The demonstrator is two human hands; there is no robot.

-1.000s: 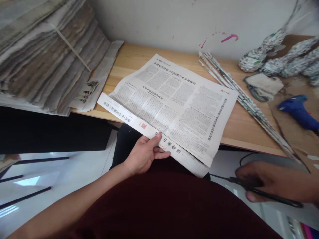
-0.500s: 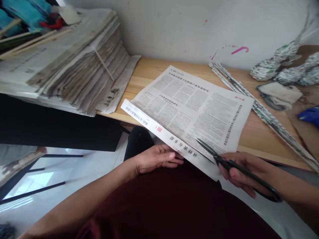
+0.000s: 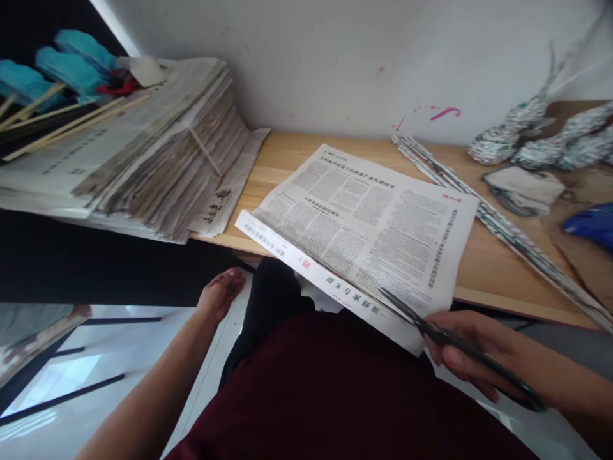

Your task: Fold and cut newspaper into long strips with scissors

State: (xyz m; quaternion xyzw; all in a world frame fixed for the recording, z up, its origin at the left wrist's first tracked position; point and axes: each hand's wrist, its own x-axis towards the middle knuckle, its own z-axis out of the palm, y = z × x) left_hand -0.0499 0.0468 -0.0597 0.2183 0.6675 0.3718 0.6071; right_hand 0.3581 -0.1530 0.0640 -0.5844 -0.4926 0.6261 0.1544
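A newspaper sheet (image 3: 354,204) lies on the table, its near edge folded into a white strip (image 3: 306,265) with printed characters that hangs past the table's front edge. My right hand (image 3: 472,348) is closed around black scissors (image 3: 460,345) at the sheet's near right corner. The blades look closed and lie over the paper along the fold, pointing left. Away from the paper, my left hand (image 3: 221,292) hangs beside the table's front edge near my knee. It holds nothing, and its fingers are loosely stretched out.
On the left stands a tall stack of newspapers (image 3: 191,153) topped with sticks and blue objects (image 3: 81,57). Rolled paper rods (image 3: 507,236) lie to the right, by wrapped paper bundles (image 3: 498,137), a cloth-like piece (image 3: 524,188) and a blue item (image 3: 591,225). A wall (image 3: 325,70) closes the back.
My left hand has left the folded strip and moved left, off the paper. My right hand still holds the scissors in nearly the same place. The view has tilted slightly.
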